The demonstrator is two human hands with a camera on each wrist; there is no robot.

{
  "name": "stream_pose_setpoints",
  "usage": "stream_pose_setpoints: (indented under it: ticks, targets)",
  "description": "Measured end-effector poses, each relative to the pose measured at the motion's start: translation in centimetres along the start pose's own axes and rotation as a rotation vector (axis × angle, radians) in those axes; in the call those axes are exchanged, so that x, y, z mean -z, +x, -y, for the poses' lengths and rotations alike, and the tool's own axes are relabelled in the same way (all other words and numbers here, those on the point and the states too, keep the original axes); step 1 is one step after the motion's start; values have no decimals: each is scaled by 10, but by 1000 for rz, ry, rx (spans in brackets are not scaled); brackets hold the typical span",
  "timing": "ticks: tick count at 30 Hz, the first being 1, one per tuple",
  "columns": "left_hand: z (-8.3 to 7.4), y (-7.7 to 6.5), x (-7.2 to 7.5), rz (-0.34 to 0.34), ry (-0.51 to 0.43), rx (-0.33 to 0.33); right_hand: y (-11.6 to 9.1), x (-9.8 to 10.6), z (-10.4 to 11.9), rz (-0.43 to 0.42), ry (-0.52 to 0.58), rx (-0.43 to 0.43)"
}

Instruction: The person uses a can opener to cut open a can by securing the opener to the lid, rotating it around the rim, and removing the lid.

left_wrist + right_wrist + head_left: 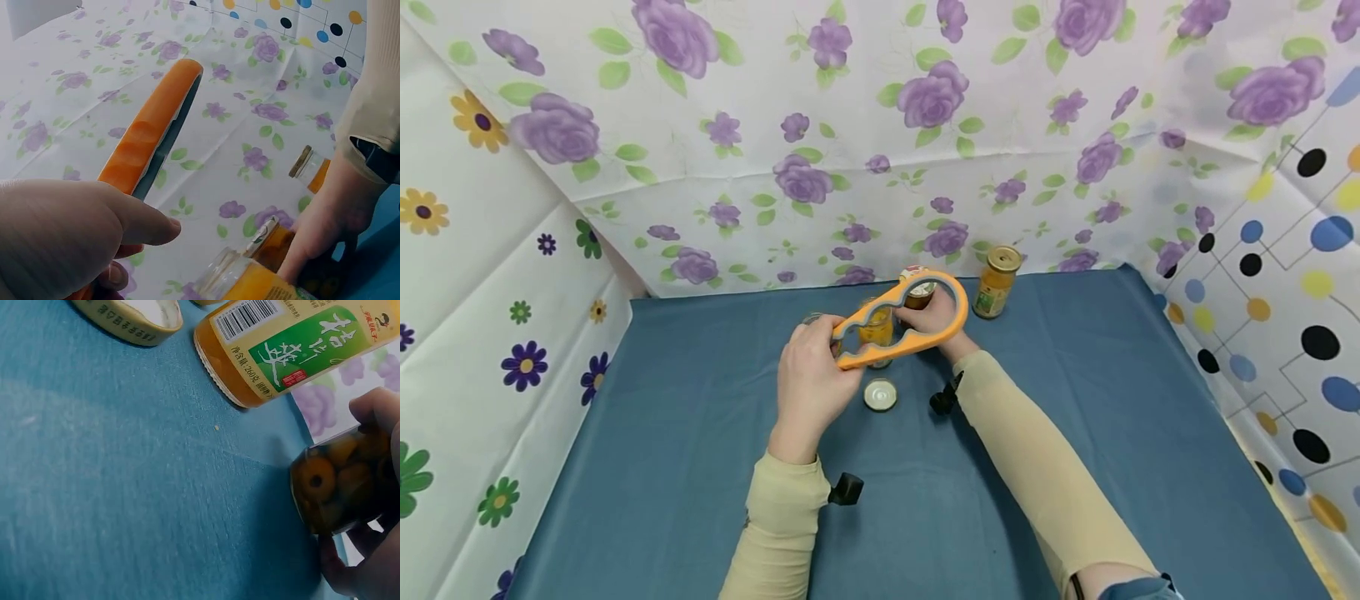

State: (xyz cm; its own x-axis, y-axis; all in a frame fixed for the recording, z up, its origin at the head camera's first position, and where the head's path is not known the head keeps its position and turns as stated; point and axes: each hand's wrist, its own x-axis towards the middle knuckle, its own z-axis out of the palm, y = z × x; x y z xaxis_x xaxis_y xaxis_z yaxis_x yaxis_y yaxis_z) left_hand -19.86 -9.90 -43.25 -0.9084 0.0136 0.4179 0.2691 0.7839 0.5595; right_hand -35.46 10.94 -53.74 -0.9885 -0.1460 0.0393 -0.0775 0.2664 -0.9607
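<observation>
My left hand [811, 379] grips an orange jar opener [147, 128] with a grey scalloped inner edge, held raised and tilted. In the head view its wide loop overlaps my right hand [936, 317] and the lidded jar there. That right hand holds a small glass jar [340, 481] of dark, round, olive-like pieces low at the cloth, fingers and thumb around its side. Left of it stands a lidless jar [281, 356] with orange contents and a green label. A loose lid [880, 395] lies with its pale inside up, in front of that jar.
A tall jar [997, 282] with a gold lid stands to the right, close to the flowered back sheet. Partly behind my left hand shows another glass jar [811, 318]. Blue cloth [700, 467] covers the table, with patterned sheets along three sides.
</observation>
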Motion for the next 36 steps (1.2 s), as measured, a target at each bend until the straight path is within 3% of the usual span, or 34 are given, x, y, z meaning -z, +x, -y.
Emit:
stream_pose_setpoints:
  ticks: [8, 11, 18, 25, 30, 36]
  targets:
    - [-2, -2, -7, 42, 5, -4, -20, 15, 11, 72, 82, 116]
    - [-3, -3, -8, 37, -1, -34, -38, 21, 20, 80, 104, 142]
    - [-7, -5, -12, 34, 39, -83, -91, 23, 32, 124, 8, 318]
    - [-13, -4, -17, 63, 51, -141, -116, 20, 39, 129, -104, 358]
    - [-17, -6, -20, 84, 77, -156, -122, 22, 35, 171, -70, 349]
    - [-25, -8, -18, 129, 136, -178, -124, 29, 34, 198, -160, 341]
